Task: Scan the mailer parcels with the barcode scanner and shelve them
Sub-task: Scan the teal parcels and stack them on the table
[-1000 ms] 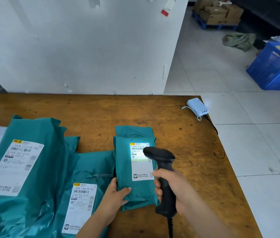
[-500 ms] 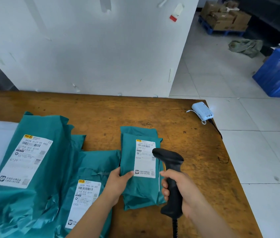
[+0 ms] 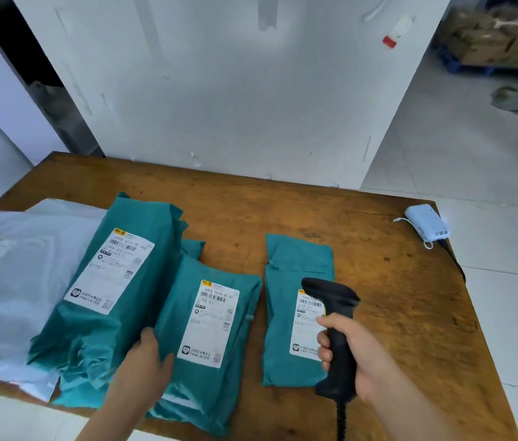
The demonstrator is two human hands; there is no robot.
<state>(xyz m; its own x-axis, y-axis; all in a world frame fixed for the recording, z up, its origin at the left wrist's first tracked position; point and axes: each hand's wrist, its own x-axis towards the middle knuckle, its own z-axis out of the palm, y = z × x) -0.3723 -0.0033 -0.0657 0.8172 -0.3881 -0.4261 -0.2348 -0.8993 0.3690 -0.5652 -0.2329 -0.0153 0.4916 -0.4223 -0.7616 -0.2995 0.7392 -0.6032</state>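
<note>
Right hand (image 3: 368, 361) is clamped round the handle of the black barcode scanner (image 3: 334, 297), whose head hangs over the label of the rightmost teal mailer (image 3: 295, 268), flat on the worktop (image 3: 378, 281). Left hand (image 3: 148, 358) rests on the middle teal mailer's (image 3: 210, 323) left edge; whether it grips cannot be told. Both mailers are sealed, their contents hidden.

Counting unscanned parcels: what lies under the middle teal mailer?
A second teal mailer pokes out past the far edge of the middle mailer; a pale strip shows at the near edge. Its barcode is covered.
</note>
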